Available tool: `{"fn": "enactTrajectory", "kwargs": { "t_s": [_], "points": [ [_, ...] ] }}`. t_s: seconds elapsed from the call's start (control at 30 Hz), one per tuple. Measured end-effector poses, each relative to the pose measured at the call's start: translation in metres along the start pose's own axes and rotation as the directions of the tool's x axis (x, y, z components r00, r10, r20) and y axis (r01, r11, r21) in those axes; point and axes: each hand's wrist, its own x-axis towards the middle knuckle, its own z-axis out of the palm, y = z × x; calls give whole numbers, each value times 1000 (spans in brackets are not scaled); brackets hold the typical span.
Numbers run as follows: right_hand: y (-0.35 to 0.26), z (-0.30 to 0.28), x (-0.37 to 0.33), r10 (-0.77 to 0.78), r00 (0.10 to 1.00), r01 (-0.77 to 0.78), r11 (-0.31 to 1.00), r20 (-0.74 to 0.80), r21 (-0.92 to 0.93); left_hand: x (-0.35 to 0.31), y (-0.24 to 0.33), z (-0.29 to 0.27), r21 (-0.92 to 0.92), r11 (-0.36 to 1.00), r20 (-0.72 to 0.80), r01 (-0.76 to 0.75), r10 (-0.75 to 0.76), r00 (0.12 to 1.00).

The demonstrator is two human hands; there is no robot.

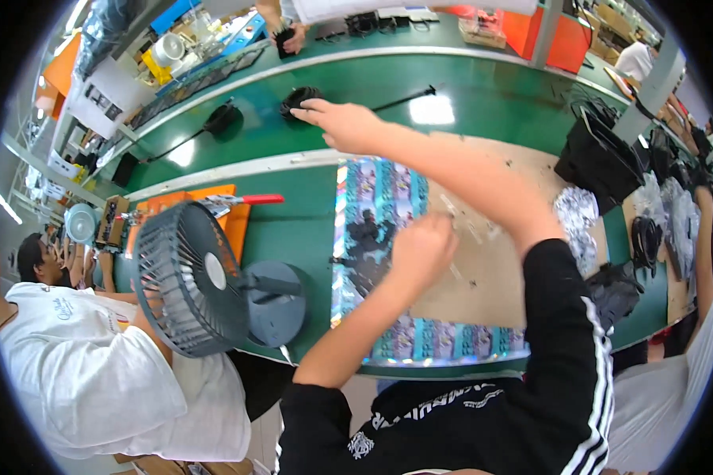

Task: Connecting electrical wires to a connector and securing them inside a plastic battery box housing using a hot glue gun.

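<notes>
My right hand (346,127) reaches across to the far green strip, fingers stretched out and apart at the edge of a coiled black cable (297,103). Whether the fingertips touch the coil or hover over it I cannot tell. Curled into a loose fist, my left hand (425,248) is low over the work mat; anything inside it is hidden. Beside it, small black parts (366,231) lie in a loose group on a shiny patterned sheet (388,186). A brown board (483,293) with a few small scraps lies to the right of that hand.
A dark desk fan (190,277) stands at left before an orange board (234,237) with a red-handled clamp (261,199). Another coiled cable (222,119) lies farther left. At right are a black bin (598,162) and crumpled clear plastic (577,226). Co-workers sit on both sides.
</notes>
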Motion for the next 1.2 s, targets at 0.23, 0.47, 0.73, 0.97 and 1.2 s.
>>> {"fn": "enactTrajectory", "kwargs": {
  "t_s": [0.23,0.47,0.73,0.97,1.2],
  "points": [
    [52,110,87,289,924,-237,947,252,-218,-35,-16,45,-147,988,163,43,-18,986],
    [76,106,88,467,813,-375,877,347,-302,-43,-20,73,-846,428,230,317,-242,942],
    [38,-22,-16,89,972,-89,996,219,-9,4,-65,24,-491,-684,708,540,49,705],
    [-82,-144,-169,-177,949,155,983,263,103,54,-39,-16,-533,-681,647,502,55,761],
    [-159,-164,-255,-110,866,45,989,488,144,118,-72,-12,-680,-673,597,292,-277,753]
  ]
}}
